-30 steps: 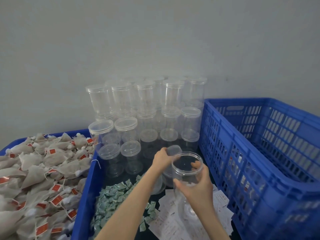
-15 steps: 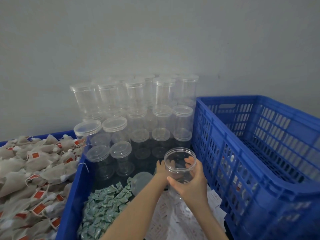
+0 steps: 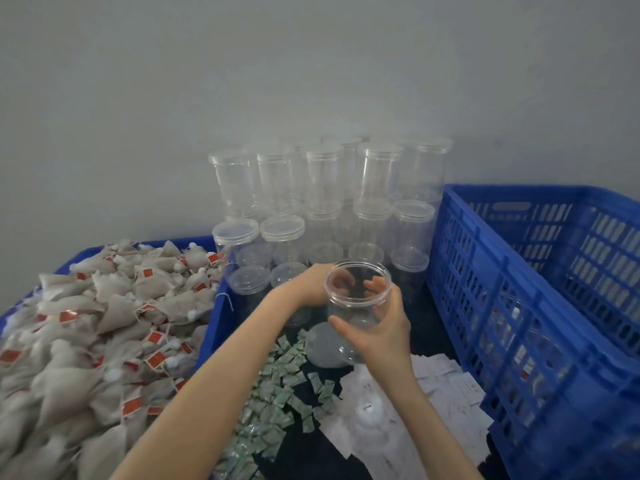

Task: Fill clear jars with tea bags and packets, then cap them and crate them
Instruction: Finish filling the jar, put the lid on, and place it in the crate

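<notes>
Open clear jar (image 3: 358, 292), lidless and empty, centre of frame, long axis near upright, mouth tipped slightly toward camera. Gripped by right hand (image 3: 381, 327), fingers and thumb curled round wall. Left hand (image 3: 313, 284) at 9 o'clock, touching jar's side; curl of fingers unclear. Loose lid (image 3: 323, 344) at 7 o'clock, just below. Tea bags (image 3: 104, 323) at 9 o'clock, nearer left hand. Green packets (image 3: 277, 386) at 7 o'clock. Blue crate (image 3: 540, 306) at 3 o'clock
</notes>
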